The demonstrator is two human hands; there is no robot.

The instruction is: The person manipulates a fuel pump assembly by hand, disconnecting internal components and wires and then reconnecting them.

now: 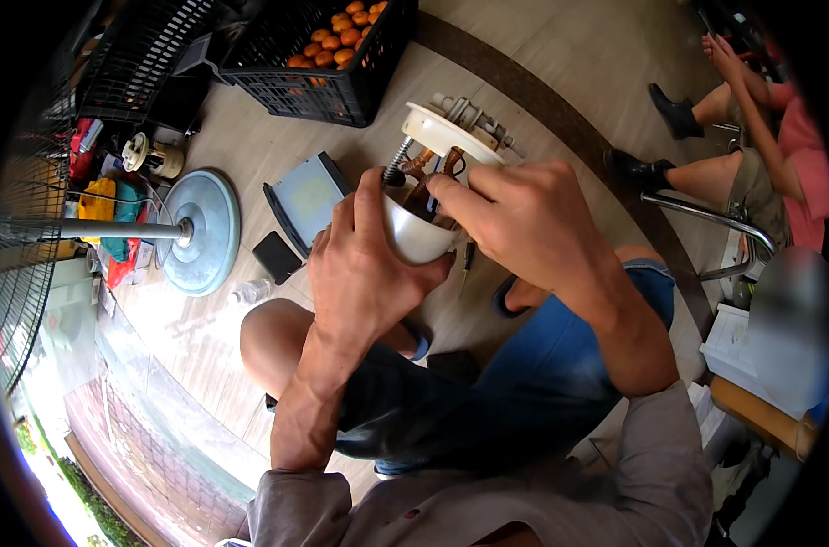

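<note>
In front of me, above my knees, is a fuel pump module with a white plastic flange [442, 130], a coil spring [397, 161], brown corrugated hoses [452, 162] and a smooth white cup [412, 235] below. My left hand [360, 269] is wrapped round the cup from the left, thumb beneath it. From the right comes my right hand [537, 223], its fingers closed at the cup's opening beside the hoses; the back of the hand hides part of what they grip. The flange sits tilted over the cup, linked to it by spring and hoses.
A black crate [319, 96] of oranges stands ahead. Left are a fan's round base [198, 232] and a similar pump unit [154, 157]. A grey-blue case [307, 201], a black phone [276, 258] and a screwdriver [468, 259] lie on the floor. Another person [779, 155] sits at right.
</note>
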